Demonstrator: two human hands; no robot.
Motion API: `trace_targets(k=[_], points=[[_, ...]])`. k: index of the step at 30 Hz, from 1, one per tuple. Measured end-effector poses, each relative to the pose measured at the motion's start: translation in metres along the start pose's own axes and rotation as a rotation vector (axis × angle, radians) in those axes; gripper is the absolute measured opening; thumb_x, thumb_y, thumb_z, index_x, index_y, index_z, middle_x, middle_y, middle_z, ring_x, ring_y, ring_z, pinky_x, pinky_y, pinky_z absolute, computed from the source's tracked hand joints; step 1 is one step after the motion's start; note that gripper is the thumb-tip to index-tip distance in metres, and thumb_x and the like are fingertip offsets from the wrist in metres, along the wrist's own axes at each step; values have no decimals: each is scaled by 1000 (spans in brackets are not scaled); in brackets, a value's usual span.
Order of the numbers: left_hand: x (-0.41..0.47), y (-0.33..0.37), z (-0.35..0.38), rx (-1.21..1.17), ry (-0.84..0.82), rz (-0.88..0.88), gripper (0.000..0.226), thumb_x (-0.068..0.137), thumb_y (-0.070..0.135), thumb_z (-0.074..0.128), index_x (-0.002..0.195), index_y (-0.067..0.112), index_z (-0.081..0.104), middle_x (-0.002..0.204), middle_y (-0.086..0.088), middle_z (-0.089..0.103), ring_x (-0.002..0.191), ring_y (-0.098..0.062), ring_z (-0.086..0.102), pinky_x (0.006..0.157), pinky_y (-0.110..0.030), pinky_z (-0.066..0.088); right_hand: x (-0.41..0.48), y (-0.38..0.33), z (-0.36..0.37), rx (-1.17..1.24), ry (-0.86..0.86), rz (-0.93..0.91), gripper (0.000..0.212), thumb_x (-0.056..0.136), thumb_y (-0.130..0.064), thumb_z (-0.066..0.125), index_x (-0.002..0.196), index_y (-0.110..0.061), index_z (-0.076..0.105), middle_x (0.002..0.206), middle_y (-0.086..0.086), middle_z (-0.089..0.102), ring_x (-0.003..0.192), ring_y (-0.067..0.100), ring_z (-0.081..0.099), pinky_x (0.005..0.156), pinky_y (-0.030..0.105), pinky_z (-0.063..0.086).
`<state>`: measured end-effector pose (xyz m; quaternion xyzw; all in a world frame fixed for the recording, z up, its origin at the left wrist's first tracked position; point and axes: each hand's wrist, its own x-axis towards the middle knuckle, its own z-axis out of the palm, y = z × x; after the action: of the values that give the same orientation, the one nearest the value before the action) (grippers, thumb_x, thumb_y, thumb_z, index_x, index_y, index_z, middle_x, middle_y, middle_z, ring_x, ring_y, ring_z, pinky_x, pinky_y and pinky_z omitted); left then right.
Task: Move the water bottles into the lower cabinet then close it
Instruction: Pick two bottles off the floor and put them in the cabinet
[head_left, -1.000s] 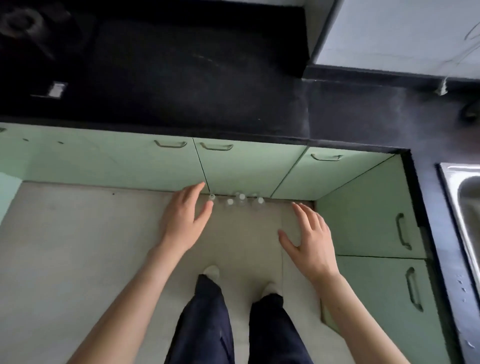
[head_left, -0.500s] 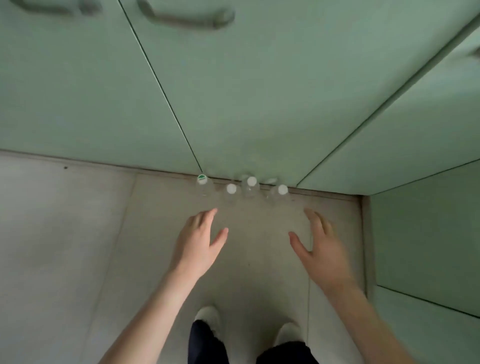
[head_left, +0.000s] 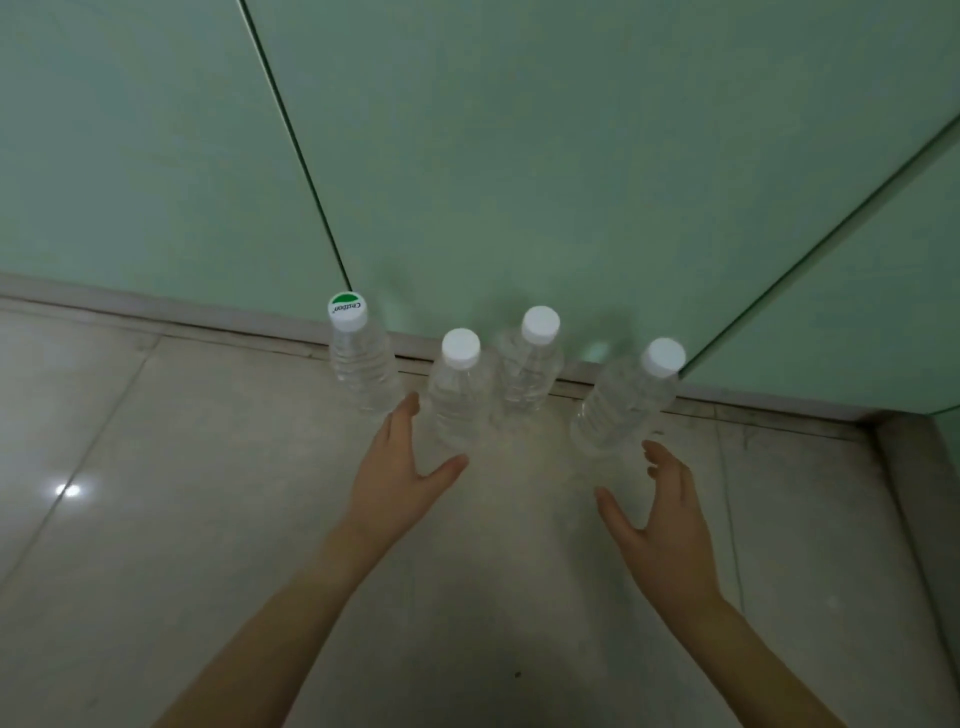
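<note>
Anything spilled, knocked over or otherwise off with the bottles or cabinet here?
Nothing stands out. All four water bottles stand capped on the floor before the shut cabinet doors, with no puddle visible. Only difference: the leftmost cap has a green mark; the others are plain white.

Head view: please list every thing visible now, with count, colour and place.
bottle with green-marked cap: 1, clear, leftmost in the row on the floor
bottles with plain white caps: 3, clear, to its right, by the plinth
cabinet doors: at least 3, pale green, shut, behind the bottles
plinth: 1, grey, under the doors
floor: 1, beige tiles, under everything
left hand: 1, open, at the second bottle
right hand: 1, open, near the rightmost bottle
</note>
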<state>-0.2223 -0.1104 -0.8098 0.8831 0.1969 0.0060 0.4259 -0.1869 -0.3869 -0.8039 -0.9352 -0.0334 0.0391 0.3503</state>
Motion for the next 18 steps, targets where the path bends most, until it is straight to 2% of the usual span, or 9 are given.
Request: trace_targets(k=[5, 9, 11, 13, 15, 18], points=[[22, 8, 13, -259, 20, 3, 110, 64, 36, 90, 151, 23, 24, 147, 6, 45, 129, -11, 49, 104, -26, 37, 27, -2, 8, 312, 99, 122, 96, 75, -30, 84, 151, -23, 27, 148, -2, 38, 129, 14, 45, 105, 33, 41], [33, 13, 20, -361, 57, 3, 106, 61, 26, 93, 143, 37, 26, 144, 10, 47, 129, -6, 48, 106, -28, 39, 45, -3, 13, 423, 67, 105, 86, 71, -24, 88, 141, -24, 38, 141, -9, 48, 128, 9, 48, 111, 34, 39], [39, 12, 25, -390, 89, 4, 100, 59, 27, 94, 138, 31, 32, 138, 9, 52, 124, -2, 52, 103, -25, 42, 53, -5, 16, 448, 69, 80, 76, 71, -19, 88, 132, -32, 45, 130, -16, 55, 121, -2, 52, 107, 24, 40], [42, 13, 31, -403, 106, -19, 89, 60, 22, 94, 130, 30, 40, 122, 18, 58, 108, 17, 54, 91, -8, 42, 64, -7, 21, 494, 74, 76, 72, 71, -11, 87, 122, -40, 46, 121, -23, 58, 111, -11, 56, 93, 9, 44], [43, 14, 35, -403, 140, -32, 78, 62, 18, 93, 122, 32, 45, 110, 28, 57, 94, 27, 52, 78, 4, 38, 71, -8, 25, 530, 87, 80, 69, 71, -8, 87, 125, -32, 50, 118, -18, 62, 106, -8, 61, 86, 7, 46], [39, 13, 40, -394, 193, -54, 63, 63, 18, 92, 114, 28, 55, 103, 25, 63, 91, 21, 58, 76, 0, 43, 71, -6, 32, 561, 154, 108, 62, 72, -5, 86, 125, -15, 54, 113, -11, 66, 101, -5, 65, 83, 9, 49]])
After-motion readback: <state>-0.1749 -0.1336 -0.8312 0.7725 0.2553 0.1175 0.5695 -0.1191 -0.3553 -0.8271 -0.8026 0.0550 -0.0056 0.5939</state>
